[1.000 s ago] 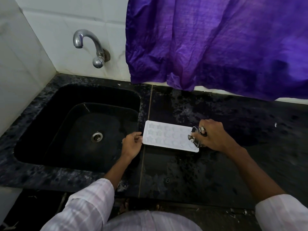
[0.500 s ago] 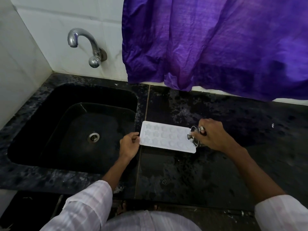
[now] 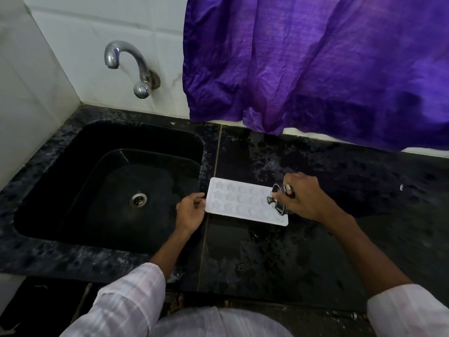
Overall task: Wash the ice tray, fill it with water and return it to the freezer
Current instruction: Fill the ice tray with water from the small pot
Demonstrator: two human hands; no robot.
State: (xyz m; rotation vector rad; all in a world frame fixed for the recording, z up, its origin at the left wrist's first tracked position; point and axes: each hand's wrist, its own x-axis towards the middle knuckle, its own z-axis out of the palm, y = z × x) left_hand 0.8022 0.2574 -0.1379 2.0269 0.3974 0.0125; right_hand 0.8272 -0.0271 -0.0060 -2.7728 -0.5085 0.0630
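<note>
A white ice tray (image 3: 239, 200) with star-shaped moulds lies flat on the black counter (image 3: 267, 251), just right of the sink. My left hand (image 3: 190, 210) pinches the tray's left edge. My right hand (image 3: 303, 197) grips a small shiny steel vessel (image 3: 278, 199), tipped on its side over the tray's right end, its mouth facing the moulds. Whether water is coming out cannot be made out.
A black sink (image 3: 109, 186) with a metal drain (image 3: 139, 199) fills the left. A chrome tap (image 3: 131, 66) sticks out of the white tiled wall above it. A purple cloth (image 3: 315, 64) hangs down to the counter's back edge.
Both hands, the tray and the vessel keep their places on the counter. Only the camera view has shifted slightly.
</note>
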